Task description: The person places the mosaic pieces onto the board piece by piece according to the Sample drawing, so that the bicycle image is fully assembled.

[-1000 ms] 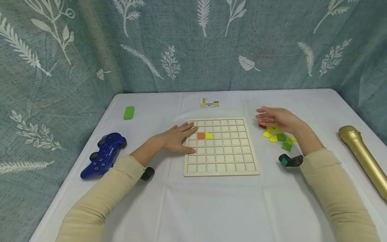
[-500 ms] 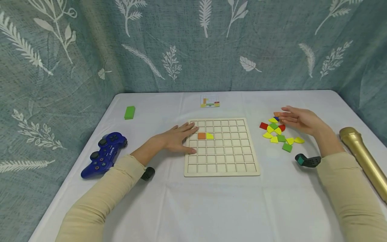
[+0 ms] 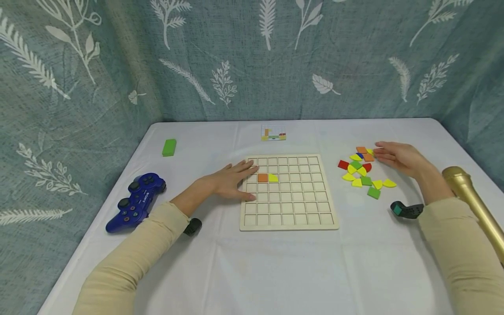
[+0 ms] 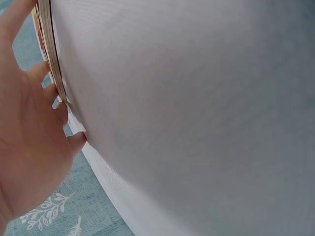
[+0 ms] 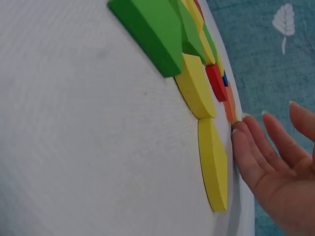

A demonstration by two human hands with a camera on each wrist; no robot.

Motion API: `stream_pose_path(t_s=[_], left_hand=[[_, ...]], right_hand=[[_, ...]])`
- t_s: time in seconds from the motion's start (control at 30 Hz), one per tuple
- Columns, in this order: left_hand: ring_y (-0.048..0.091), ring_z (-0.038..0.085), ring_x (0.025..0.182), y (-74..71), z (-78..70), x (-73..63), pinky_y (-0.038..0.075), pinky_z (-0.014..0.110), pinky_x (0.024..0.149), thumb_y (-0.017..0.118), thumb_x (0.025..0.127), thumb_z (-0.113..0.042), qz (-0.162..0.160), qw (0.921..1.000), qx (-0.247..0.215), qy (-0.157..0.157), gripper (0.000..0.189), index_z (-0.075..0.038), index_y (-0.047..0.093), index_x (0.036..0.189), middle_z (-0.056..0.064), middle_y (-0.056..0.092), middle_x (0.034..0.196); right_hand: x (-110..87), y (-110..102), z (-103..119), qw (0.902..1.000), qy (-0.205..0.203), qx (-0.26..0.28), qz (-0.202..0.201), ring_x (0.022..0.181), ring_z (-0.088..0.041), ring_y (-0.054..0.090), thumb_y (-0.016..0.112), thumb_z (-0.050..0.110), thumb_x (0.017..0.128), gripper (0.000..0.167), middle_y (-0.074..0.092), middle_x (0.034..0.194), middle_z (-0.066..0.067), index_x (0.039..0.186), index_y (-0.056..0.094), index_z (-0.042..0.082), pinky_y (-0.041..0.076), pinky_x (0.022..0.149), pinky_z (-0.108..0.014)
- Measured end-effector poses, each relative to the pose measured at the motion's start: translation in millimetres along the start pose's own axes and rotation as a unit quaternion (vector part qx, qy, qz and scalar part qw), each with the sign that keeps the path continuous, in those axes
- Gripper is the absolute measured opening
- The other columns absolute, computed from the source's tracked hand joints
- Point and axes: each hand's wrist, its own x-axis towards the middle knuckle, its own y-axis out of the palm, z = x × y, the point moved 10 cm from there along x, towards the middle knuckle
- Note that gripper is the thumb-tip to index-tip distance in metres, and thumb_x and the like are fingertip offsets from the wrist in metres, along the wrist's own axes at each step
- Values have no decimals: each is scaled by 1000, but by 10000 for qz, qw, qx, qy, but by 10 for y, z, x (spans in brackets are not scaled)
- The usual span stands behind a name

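Observation:
My left hand lies with fingers spread over the left edge of a wooden grid board. An orange square tile and a yellow quarter-round tile sit side by side in its cells. In the left wrist view, fingers of the left hand touch the board's edge. To the right, my right hand holds nothing visible, fingers loosely extended at the far right of a loose tile group. Orange tiles and a yellow tile lie by its fingertips. A yellow leaf-shaped tile shows in the right wrist view.
A small pattern card lies behind the board. At the left are a green block and a blue game controller. A gold microphone lies at the right. Green tiles and a red tile are among the group.
My right hand has moved rightward from over the tile group to its right side, uncovering orange, blue, red and yellow tiles. The left hand stays on the board.

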Motion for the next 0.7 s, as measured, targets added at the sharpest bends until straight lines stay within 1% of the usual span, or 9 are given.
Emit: stream_pose_path(t_s=[0.1,0.13,0.27,0.37,0.43,0.53,0.6,0.67,0.7], left_hand=[[-8,19,143,6,6,-1,-1,46,114,50,86,-68,10,10000,26,-21,94,-22,5,155,-1,-6,159],[-8,18,143,8,8,-1,-1,46,114,49,86,-69,13,10000,24,-32,94,-23,4,155,-1,-6,159],[-6,20,144,5,-3,2,0,46,114,49,85,-70,-28,10000,-29,7,96,-20,7,155,1,-4,159],[-6,20,144,-3,-20,-1,1,47,114,51,85,-69,-32,10000,-48,14,96,-20,7,155,2,-3,159],[-7,19,144,-5,-22,-6,0,46,114,52,86,-68,-8,10000,-39,-11,95,-21,6,155,0,-5,159],[-7,20,144,-4,-19,-3,0,47,114,52,86,-66,11,10000,-15,-39,94,-22,5,155,0,-5,159],[-7,20,144,-4,-17,-2,0,48,114,53,86,-66,6,10000,-17,-36,94,-21,6,155,1,-5,159],[-7,21,144,-5,-16,-3,0,48,114,52,86,-66,-6,10000,-21,-28,95,-21,6,155,1,-5,159],[-7,21,144,-6,-18,-2,0,48,114,52,86,-66,-12,10000,-28,-23,95,-21,6,155,1,-4,159]], right_hand=[[15,32,11,9991,-139,-396,14,89,6,56,47,43,98,77,27,146,-17,152,12,1,40,96,-21],[21,38,16,9986,-171,-508,6,92,5,55,46,42,99,76,26,147,-19,152,12,1,39,97,-21],[62,30,27,9952,-228,-952,-56,93,4,54,44,42,100,74,25,148,-23,152,12,-1,41,95,-20],[88,39,55,9908,-271,-1328,0,100,-1,52,42,36,102,68,24,149,-26,151,14,-2,40,96,-22],[93,56,77,9870,-293,-1578,58,111,-11,49,43,29,103,63,23,149,-27,151,16,-2,38,99,-27],[92,80,95,9786,-305,-2034,97,125,-30,39,45,17,103,57,25,147,-30,150,20,-2,32,106,-40],[95,98,99,9718,-319,-2333,108,128,-39,33,49,14,101,57,27,145,-31,150,23,-1,29,108,-48],[102,113,106,9652,-382,-2584,127,127,-44,30,52,13,100,58,28,143,-32,149,25,-1,27,107,-54],[106,118,107,9640,-416,-2623,126,128,-45,30,53,12,99,58,29,143,-32,148,26,-2,27,107,-55]])
